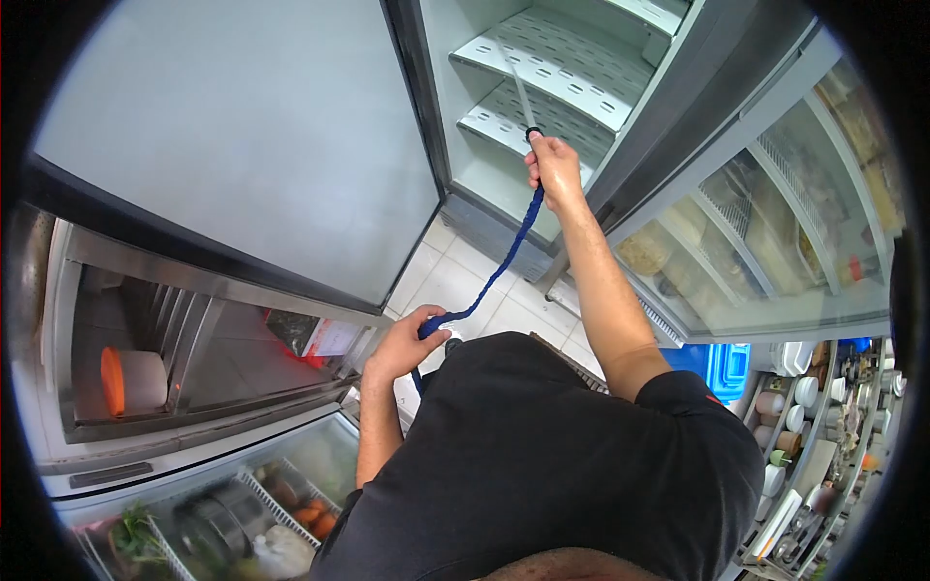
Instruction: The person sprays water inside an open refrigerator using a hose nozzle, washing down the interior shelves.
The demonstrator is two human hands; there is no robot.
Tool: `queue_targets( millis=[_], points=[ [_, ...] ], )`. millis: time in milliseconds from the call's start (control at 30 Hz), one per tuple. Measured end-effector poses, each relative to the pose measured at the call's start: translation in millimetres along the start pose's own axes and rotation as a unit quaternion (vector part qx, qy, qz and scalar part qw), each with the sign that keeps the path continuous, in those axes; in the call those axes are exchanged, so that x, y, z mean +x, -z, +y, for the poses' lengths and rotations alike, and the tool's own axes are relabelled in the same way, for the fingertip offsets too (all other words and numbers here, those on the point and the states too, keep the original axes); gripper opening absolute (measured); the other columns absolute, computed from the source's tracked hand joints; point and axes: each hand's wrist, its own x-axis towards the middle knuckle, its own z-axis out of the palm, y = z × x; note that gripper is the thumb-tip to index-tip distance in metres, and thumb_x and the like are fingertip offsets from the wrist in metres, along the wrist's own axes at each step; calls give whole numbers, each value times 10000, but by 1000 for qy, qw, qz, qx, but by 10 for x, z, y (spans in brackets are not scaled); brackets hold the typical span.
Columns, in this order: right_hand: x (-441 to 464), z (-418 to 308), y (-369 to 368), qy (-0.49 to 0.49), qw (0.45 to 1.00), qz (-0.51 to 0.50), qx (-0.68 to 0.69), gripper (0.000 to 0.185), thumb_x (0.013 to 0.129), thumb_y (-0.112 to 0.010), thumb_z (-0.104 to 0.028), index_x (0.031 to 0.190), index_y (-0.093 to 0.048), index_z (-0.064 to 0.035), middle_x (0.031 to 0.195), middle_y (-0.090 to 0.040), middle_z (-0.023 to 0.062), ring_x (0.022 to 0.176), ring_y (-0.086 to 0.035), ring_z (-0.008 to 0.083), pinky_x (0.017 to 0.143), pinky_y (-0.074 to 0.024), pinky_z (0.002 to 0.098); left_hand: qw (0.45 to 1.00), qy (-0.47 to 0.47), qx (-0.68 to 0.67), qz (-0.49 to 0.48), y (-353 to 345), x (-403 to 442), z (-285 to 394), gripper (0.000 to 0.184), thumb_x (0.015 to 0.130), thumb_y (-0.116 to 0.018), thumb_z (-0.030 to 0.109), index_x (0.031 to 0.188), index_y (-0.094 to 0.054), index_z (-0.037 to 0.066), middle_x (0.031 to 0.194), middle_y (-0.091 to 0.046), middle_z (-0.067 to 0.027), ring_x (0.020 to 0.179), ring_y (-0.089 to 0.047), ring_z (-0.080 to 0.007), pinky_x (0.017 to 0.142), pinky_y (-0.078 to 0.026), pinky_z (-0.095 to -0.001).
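Observation:
My right hand (555, 168) is closed around the end of a blue fabric-covered hose (511, 254), just behind its black tip (532, 133). A thin jet of water (513, 73) shoots from that tip towards the perforated white shelves (557, 60) inside an open upright refrigerator (484, 179). From there the hose hangs in a curve down to my left hand (399, 346), whose fingers are wrapped round it near my body. Below the left hand the hose runs on, partly hidden by my black shirt.
A grey refrigerator door (247, 126) stands open on the left. Another glass door (765, 213) reflects stocked shelves at right. White floor tiles (450, 281) lie below. An orange-lidded tub (136, 382), a glass-topped chest (242, 504) with vegetables, a blue bin (719, 370) and crowded racks surround me.

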Motion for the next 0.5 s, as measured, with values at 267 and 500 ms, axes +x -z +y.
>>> queue_targets(
  millis=[267,500],
  points=[
    [114,3,-4,56,996,22,67,288,1059,-604,-279,1081,-570,6,781,-627,81,536,-543,116,443,-453,283,1000,-22,-13,12,-36,40,-206,413,939,-768,279,1289,-643,98,939,-693,-84,865,-637,-175,798,-530,-338],
    [91,-79,-119,68,997,15,34,249,1072,-584,-272,1109,-552,-28,880,-678,104,618,-601,144,523,-517,303,997,-53,-11,49,-51,4,-257,415,933,-759,296,1270,-635,88,983,-727,-142,911,-702,-252,828,-545,-376]
  ],
)
